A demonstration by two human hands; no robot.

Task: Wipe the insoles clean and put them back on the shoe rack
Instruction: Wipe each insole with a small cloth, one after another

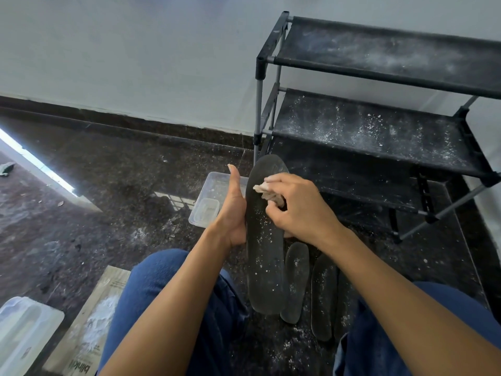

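Observation:
My left hand point(233, 210) grips the left edge of a long black insole point(264, 256) speckled with white dust, thumb pointing up, fingers hidden behind it. My right hand point(298, 207) pinches a crumpled beige cloth point(267, 193) and presses it on the insole's upper part. Two more dusty black insoles point(295, 280) point(324, 297) lie on the floor between my knees, under my right forearm. The black shoe rack point(379, 131) stands at the right, its fabric shelves dusted white.
A clear plastic tub point(207, 210) sits on the dark floor just left of my left hand. A plastic lid point(21, 329) and a brown paper bag with white powder point(92, 321) lie at the lower left. A white wall runs behind.

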